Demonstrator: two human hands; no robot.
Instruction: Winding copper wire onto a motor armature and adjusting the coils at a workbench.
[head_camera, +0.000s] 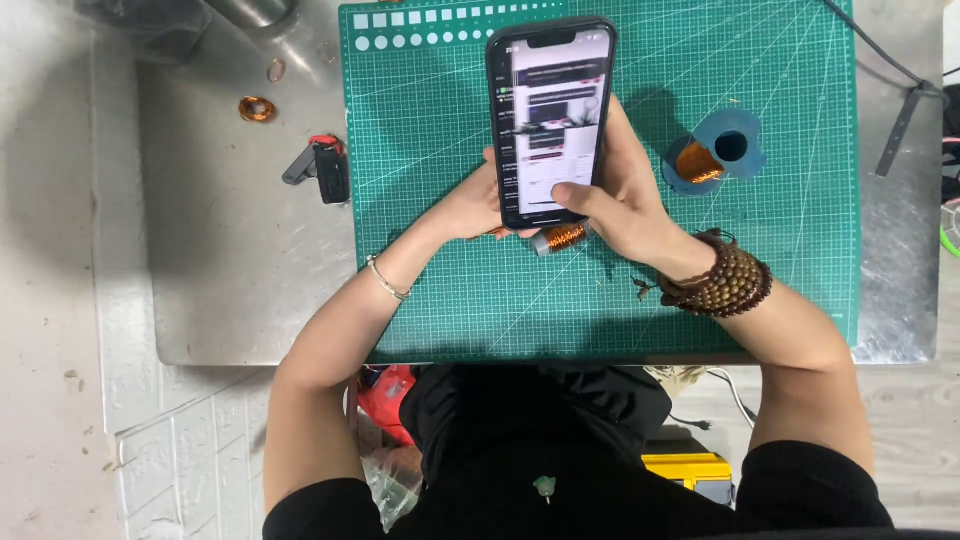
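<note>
My right hand (622, 195) holds a black smartphone (550, 115) upright over the green cutting mat (450, 290), thumb resting on the lit screen. My left hand (478, 205) sits behind the phone's left edge and grips a small coil of copper wire (562, 238) that shows just below the phone. A beaded bracelet wraps my right wrist, a thin chain my left.
A blue spool of copper wire (715, 152) lies on the mat to the right. On the metal tabletop (230, 290) to the left lie a black and red tool (322, 166), a copper wire ring (257, 108) and a smaller ring (275, 70). A black cable (900, 125) runs at far right.
</note>
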